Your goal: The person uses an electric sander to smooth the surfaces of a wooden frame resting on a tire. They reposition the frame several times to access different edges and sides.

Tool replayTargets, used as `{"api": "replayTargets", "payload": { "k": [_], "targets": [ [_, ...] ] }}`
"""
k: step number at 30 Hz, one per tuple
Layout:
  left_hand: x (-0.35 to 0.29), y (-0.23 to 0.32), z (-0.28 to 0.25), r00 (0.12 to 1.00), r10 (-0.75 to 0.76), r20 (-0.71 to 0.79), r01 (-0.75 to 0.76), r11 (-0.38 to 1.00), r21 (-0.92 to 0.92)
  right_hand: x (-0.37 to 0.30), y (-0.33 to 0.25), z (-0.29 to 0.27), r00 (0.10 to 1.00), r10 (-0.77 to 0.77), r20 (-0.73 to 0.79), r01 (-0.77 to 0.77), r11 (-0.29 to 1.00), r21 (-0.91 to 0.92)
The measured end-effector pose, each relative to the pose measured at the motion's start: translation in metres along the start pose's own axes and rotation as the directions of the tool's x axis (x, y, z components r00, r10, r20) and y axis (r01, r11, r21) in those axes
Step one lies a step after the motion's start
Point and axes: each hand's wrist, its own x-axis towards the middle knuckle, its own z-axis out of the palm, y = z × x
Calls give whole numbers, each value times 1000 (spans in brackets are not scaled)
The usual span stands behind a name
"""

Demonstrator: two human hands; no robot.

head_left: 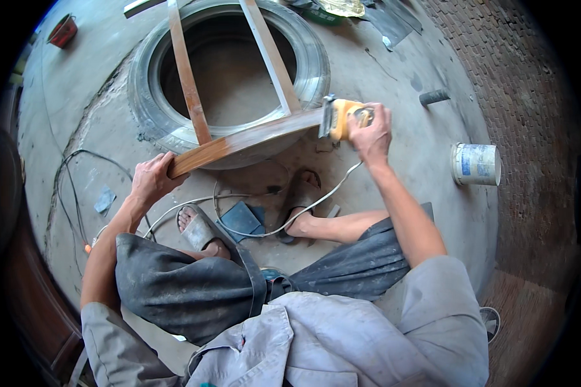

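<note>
Near edge: The foreground is filled by a grey shirt (323, 342) and dark trousers (187, 277), the knees parted widely.
Between the feet: Blue sheets (241, 218) are spread on the concrete floor (426, 174) between two sandalled feet.
Cord: A pale cord (316, 209) is looped around the sheets and led up toward the right wrist.
Left grip: The left end of a wooden plank (252, 138) is clasped by the left hand (153, 177), its fingers curled close together over the edge.
Right grip: A yellow power sander (344, 119) is gripped by the right hand (372, 132), fingers wrapped around its body.
Working edge: The sander's flat pad is held upright at the plank's right end; whether the two are touching cannot be told.
Frame: The plank is seen slanting across the near side of a large tire (142, 90), with two rails (186, 71) carried from its far edge over the dark opening.
Right side: A stretch of concrete is left between the sander and a white bucket (476, 164), bordered by brick paving (497, 77).
Far left: A red bucket (62, 31) is placed well apart from the tire.
</note>
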Motion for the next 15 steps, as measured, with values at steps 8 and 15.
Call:
{"api": "replayTargets", "payload": {
  "k": [8,15],
  "targets": [
    [0,5,-4,1000,-23,11,23,1000,8,-54,-115,1,810,-510,290,469,860,201],
    [-2,4,-3,999,-33,-12,33,999,1,29,-27,-27,588,-654,476,647,733,208]
  ]
}}
